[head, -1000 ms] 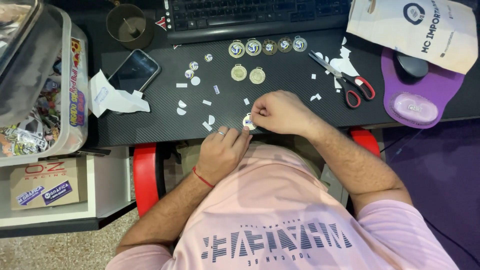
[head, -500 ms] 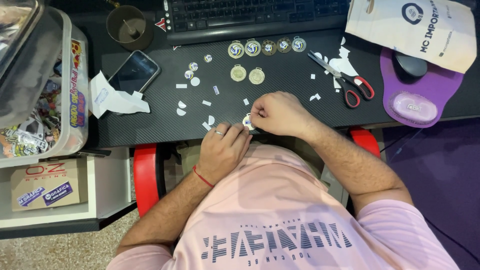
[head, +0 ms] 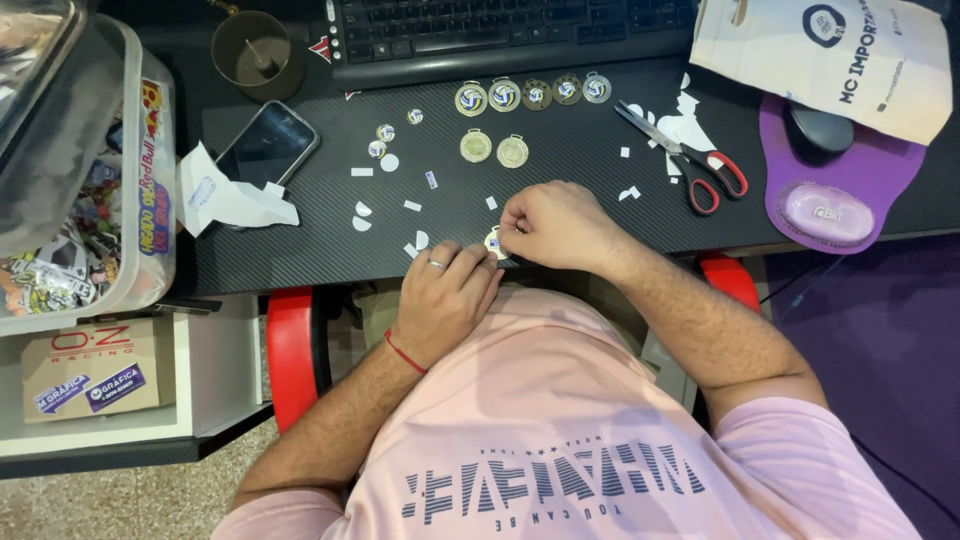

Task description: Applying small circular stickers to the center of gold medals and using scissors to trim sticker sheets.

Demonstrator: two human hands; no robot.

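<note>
One small medal [head: 494, 241] lies at the near edge of the desk [head: 560, 170], pinched between both hands. The right hand [head: 555, 226] is curled over it from the right, fingertips closed on its rim; the left hand [head: 445, 298] meets it from the near left, fingers bent and touching it, the palm hanging off the desk edge over the lap.

Farther in, two gold medals [head: 493, 149] lie side by side, and beyond them a row of five medals [head: 530, 94] runs just before the keyboard [head: 510, 30]. Left of these sit three round stickers [head: 385, 133] and a scatter of white paper scraps [head: 390, 190].

One pair of scissors [head: 690, 160], red-handled, lies to the right among more scraps, near a purple mouse pad [head: 850, 190] and a white bag [head: 830, 55]. One phone [head: 268, 145] rests at the left with crumpled white paper [head: 225, 195] against it; a cup [head: 258, 52] stands beyond. A clear bin [head: 90, 180] fills the far left edge.

The bare stretch of desk lies between the hands and the two gold medals, and to the right of the right hand, short of the scissors.
</note>
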